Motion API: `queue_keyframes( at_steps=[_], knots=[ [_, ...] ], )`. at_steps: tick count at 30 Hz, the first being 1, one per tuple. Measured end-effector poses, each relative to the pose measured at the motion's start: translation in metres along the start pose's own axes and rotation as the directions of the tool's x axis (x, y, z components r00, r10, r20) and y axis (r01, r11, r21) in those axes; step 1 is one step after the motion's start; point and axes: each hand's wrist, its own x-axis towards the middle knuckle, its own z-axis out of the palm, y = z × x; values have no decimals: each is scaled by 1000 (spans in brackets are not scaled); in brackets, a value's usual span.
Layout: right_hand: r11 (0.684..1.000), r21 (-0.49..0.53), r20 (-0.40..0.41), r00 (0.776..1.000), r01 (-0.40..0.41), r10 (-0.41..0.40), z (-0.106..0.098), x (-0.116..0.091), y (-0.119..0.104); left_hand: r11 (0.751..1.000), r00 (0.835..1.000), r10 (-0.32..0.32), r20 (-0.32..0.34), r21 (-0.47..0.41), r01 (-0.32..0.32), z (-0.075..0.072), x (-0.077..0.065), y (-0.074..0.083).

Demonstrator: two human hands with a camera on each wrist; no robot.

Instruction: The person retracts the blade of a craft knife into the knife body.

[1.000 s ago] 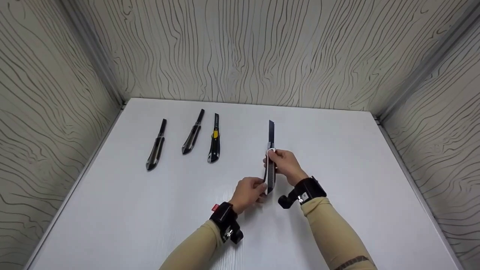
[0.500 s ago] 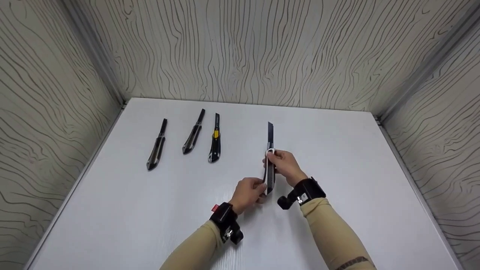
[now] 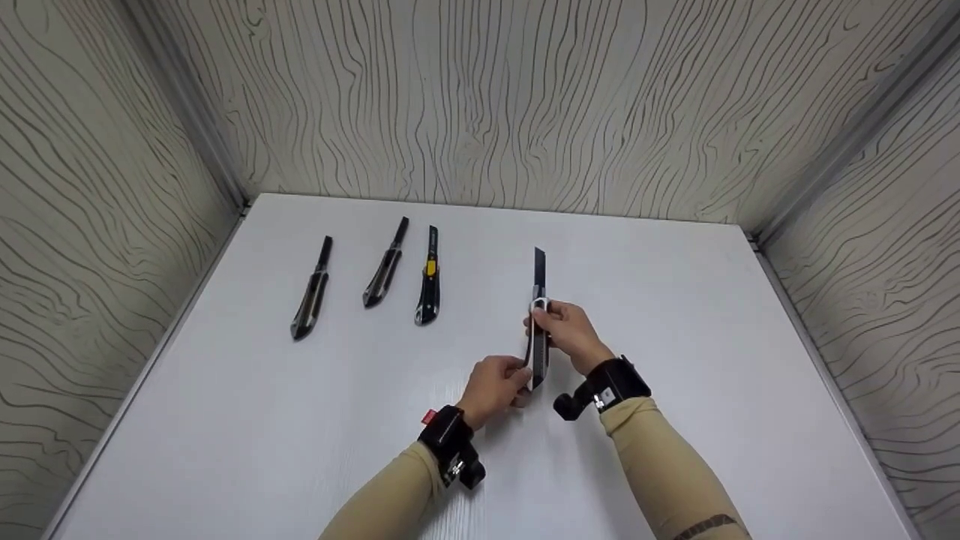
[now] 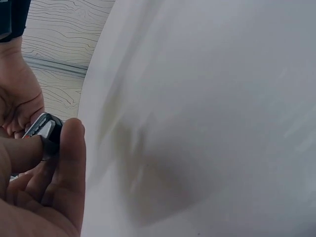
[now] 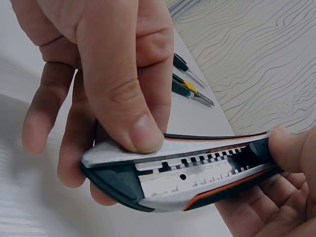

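A utility knife (image 3: 537, 345) with a silver and black handle and orange trim is held between both hands, dark blade (image 3: 540, 268) extended and pointing away. My left hand (image 3: 493, 386) pinches the butt end of the handle, thumb on its silver side in the right wrist view. Farther up, my right hand (image 3: 574, 331) grips the handle, its thumb pressing on the black slider (image 5: 258, 150). A slotted metal strip (image 5: 173, 181) shows along the handle's channel. In the left wrist view the knife's butt (image 4: 47, 129) sits between the left thumb and fingers.
Several more utility knives lie left of the hands on the white table (image 3: 300, 435), blades out: one with a yellow slider (image 3: 430, 289), a dark one (image 3: 384, 277) beside it, another (image 3: 310, 304) farther left. Wood-patterned panels (image 3: 480, 105) surround the table.
The held knife's blade tip has drawn back slightly toward the handle, so less blade shows. The right thumb has shifted a little toward the butt. The left hand stays nearly in place.
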Motion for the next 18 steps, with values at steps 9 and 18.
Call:
queue_keyframes(
  at_steps=[9,18],
  knots=[
    [1000,10,24,1000,16,-17,2,-1,-1,1000,1000,4,-9,22,-4,-3,0,0],
    [997,79,63,998,19,-24,0,0,3,999,999,42,-16,35,-41,-6,2,3]
  ],
)
